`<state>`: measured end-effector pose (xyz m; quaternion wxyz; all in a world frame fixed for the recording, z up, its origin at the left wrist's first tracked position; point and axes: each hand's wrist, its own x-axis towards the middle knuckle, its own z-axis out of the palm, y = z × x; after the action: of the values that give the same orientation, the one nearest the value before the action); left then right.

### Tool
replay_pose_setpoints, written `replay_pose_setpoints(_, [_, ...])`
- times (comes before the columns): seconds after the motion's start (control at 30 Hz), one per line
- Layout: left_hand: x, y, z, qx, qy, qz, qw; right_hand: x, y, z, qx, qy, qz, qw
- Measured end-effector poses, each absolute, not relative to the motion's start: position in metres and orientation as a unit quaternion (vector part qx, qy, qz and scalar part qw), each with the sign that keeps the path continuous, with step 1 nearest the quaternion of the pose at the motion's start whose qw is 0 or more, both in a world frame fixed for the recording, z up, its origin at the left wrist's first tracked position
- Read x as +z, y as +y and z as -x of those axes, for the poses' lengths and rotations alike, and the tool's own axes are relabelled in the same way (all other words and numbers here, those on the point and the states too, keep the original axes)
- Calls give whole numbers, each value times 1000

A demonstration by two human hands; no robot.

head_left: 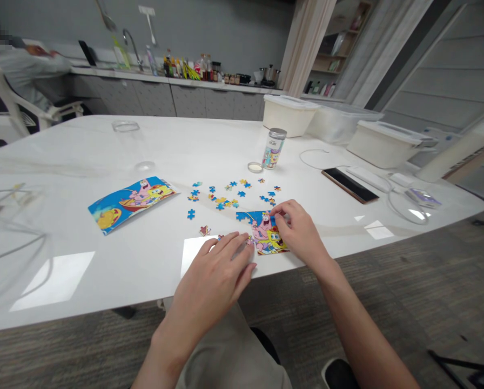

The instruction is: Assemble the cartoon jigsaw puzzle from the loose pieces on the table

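A partly joined cartoon jigsaw (263,233) lies near the front edge of the white table (153,254). My left hand (215,273) rests flat beside the jigsaw's left edge, fingers stretched out. My right hand (301,232) sits on the jigsaw's right side, its fingertips pinched at the upper edge on a small piece I can barely see. Several loose blue pieces (226,197) are scattered just behind. A printed reference picture (130,202) lies to the left.
A small puzzle jar (273,148) and its lid (255,167) stand behind the pieces. A phone (349,185), cables and white lidded tubs (382,143) occupy the right. Another person sits at the far left by a kitchen counter.
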<state>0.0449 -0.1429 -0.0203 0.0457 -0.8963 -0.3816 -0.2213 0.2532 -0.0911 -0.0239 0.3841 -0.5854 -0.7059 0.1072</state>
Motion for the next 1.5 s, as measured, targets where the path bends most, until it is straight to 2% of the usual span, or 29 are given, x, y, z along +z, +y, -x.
replay_pose_setpoints(0.23, [-21,-143,-45,-228,-381,896,19,-25,-91,-254,98,-709,585,381])
replay_pose_setpoints(0.5, [-20,-125,-56,-270,-456,847,-49,-24,-91,-253,87,-708,584,386])
replay_pose_setpoints(1.5, [-19,-122,-62,-287,-415,861,-63,-23,-91,-252,81,-712,584,382])
